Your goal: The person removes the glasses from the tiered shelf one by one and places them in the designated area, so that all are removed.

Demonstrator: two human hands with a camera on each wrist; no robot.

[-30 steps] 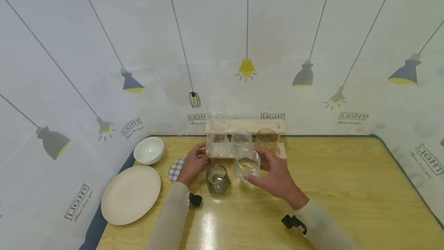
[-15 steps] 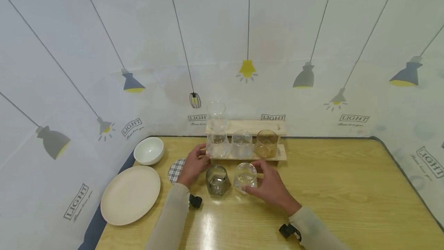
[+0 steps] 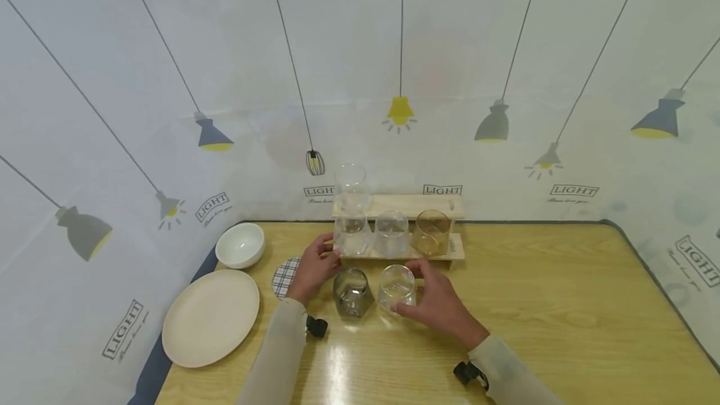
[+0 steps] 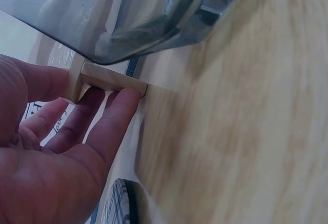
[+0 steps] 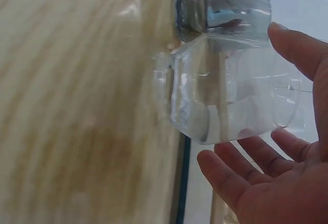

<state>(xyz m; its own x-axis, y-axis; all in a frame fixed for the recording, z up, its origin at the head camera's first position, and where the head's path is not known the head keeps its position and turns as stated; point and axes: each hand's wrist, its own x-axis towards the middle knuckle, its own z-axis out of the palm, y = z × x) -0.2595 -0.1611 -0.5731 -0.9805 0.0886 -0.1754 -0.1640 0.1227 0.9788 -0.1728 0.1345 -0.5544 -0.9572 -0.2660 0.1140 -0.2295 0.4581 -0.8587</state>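
Note:
My left hand [image 3: 317, 265] grips the left end of the light wooden two-step rack [image 4: 110, 77], thumb on one side and fingers under the board. My right hand [image 3: 444, 300] curls round a clear glass [image 3: 397, 289], which stands upright on the table in front of the rack. In the right wrist view, the thumb lies by this glass's rim and the fingers along its opposite side. Just left of it stands a smoky grey faceted glass [image 3: 352, 292]. The rack's lower step bears two clear glasses, one of them this glass [image 3: 392, 233], and an amber glass [image 3: 432, 234].
Another clear glass [image 3: 351, 187] stands on the upper step's left end. A checked round coaster [image 3: 284, 276] lies beside my left hand. Further left are a white bowl [image 3: 240, 245] and a cream oval plate [image 3: 211, 317]. A printed wall backs the wooden table [image 3: 551, 305].
My right hand has brought the clear glass down and toward me, from close before the rack to the table beside the grey glass. My left hand has stayed on the rack.

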